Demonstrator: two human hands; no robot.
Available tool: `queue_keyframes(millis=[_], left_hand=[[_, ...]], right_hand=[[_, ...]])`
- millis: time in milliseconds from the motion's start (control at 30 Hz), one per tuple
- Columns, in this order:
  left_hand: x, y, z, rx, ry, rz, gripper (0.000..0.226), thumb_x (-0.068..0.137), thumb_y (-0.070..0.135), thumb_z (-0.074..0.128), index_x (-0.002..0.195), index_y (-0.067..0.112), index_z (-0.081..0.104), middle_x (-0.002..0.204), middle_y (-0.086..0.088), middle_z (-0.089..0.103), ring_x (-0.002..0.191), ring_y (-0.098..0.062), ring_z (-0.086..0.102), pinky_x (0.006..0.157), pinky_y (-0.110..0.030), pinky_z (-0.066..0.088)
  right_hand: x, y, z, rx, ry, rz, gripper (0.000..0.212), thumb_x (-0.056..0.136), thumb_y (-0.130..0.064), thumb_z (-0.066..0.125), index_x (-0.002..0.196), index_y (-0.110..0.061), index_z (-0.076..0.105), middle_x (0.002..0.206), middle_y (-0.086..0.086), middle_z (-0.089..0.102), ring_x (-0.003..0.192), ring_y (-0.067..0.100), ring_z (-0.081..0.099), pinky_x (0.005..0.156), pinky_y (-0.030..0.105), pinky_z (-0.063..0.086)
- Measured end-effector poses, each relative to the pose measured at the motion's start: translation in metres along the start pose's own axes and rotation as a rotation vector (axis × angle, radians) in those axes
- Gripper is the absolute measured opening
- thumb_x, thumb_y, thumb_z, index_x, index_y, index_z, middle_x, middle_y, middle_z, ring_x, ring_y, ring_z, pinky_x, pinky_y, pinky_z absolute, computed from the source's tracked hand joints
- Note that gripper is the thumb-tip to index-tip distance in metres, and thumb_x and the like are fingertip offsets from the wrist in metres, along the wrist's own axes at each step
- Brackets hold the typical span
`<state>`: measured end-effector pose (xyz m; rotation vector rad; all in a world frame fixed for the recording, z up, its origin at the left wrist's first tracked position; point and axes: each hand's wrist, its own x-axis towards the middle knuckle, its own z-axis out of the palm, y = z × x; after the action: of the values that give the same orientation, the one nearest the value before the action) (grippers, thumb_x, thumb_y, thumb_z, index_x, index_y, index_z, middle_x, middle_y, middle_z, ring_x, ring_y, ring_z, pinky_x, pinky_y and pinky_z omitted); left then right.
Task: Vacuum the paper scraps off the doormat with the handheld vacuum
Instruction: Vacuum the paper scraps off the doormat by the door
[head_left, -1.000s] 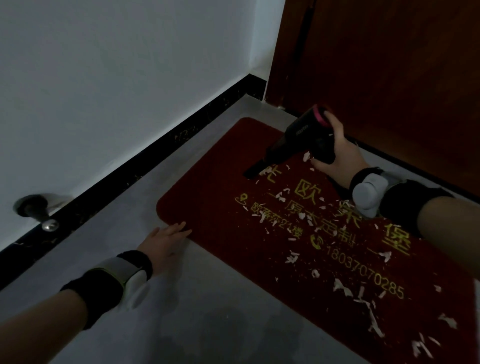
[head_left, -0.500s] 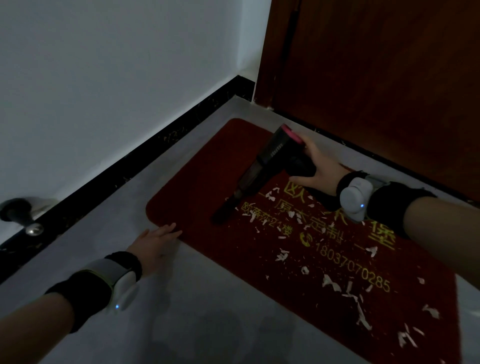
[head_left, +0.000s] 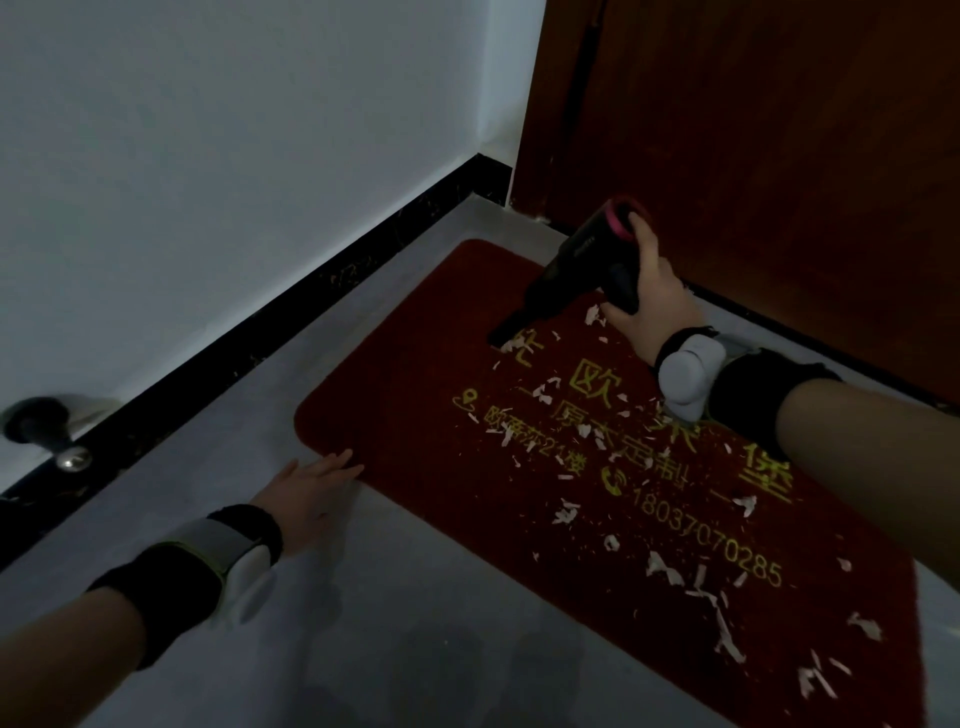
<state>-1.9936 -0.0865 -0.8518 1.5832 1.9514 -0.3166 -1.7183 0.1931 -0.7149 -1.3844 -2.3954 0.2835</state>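
A dark red doormat with yellow lettering lies on the grey floor in front of a door. White paper scraps are strewn over its middle and right end. My right hand grips the handle of a black handheld vacuum with a pink ring at its rear. Its nozzle points down-left and touches the mat near the far scraps. My left hand lies flat, fingers spread, pressing the mat's near left edge.
A brown wooden door stands right behind the mat. A white wall with a black baseboard runs along the left. A dark doorstop juts from the wall at far left. Grey floor lies in front.
The vacuum has swung back toward the door after a sweep toward the mat's near left; its nozzle now rests farther up the mat. My left hand stays on the mat edge.
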Motion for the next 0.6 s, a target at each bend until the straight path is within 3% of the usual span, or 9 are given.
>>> queue_keyframes(millis=[100,267,367,533,600], left_hand=[[-0.002,0.002,0.000,0.001,0.004,-0.003,0.067,0.098,0.022,0.041,0.150,0.029,-0.001,0.158,0.005,-0.009,0.146,-0.013,0.000,0.118,-0.037,0.001],[-0.006,0.005,-0.003,0.022,-0.004,0.005,0.069,0.098,0.019,0.040,0.150,0.027,-0.005,0.158,0.005,-0.012,0.147,-0.014,-0.002,0.118,-0.037,0.002],[-0.007,0.004,-0.001,0.019,0.000,0.008,0.071,0.097,0.019,0.040,0.150,0.027,-0.007,0.157,0.005,-0.013,0.146,-0.014,-0.002,0.118,-0.037,0.002],[-0.007,0.005,-0.001,0.018,0.006,0.004,0.069,0.098,0.020,0.040,0.150,0.025,-0.006,0.158,0.004,-0.012,0.146,-0.014,-0.001,0.118,-0.035,0.002],[-0.007,0.006,-0.001,0.020,0.001,0.001,0.070,0.098,0.021,0.041,0.150,0.026,-0.007,0.158,0.004,-0.012,0.146,-0.013,-0.002,0.118,-0.034,0.001]], right_hand=[[0.000,0.005,-0.005,-0.081,0.002,-0.044,0.092,0.088,-0.019,0.063,0.150,-0.035,-0.003,0.126,0.017,0.047,0.089,0.038,0.061,0.071,0.045,0.053],[-0.007,0.016,-0.005,-0.002,-0.055,-0.162,0.096,0.086,-0.018,0.064,0.148,-0.041,-0.006,0.132,0.018,0.045,0.086,0.035,0.062,0.072,0.046,0.055],[-0.010,0.018,-0.008,0.088,-0.079,-0.204,0.096,0.087,-0.015,0.064,0.147,-0.042,-0.007,0.136,0.016,0.045,0.091,0.029,0.061,0.076,0.036,0.052],[-0.014,0.022,-0.014,0.222,-0.175,-0.172,0.097,0.085,-0.008,0.067,0.150,-0.029,-0.001,0.117,-0.005,0.047,0.094,0.010,0.053,0.073,0.013,0.040],[-0.018,0.022,-0.014,0.267,-0.231,-0.165,0.097,0.084,-0.008,0.069,0.150,-0.030,0.001,0.119,-0.007,0.046,0.099,0.008,0.052,0.078,0.014,0.040]])
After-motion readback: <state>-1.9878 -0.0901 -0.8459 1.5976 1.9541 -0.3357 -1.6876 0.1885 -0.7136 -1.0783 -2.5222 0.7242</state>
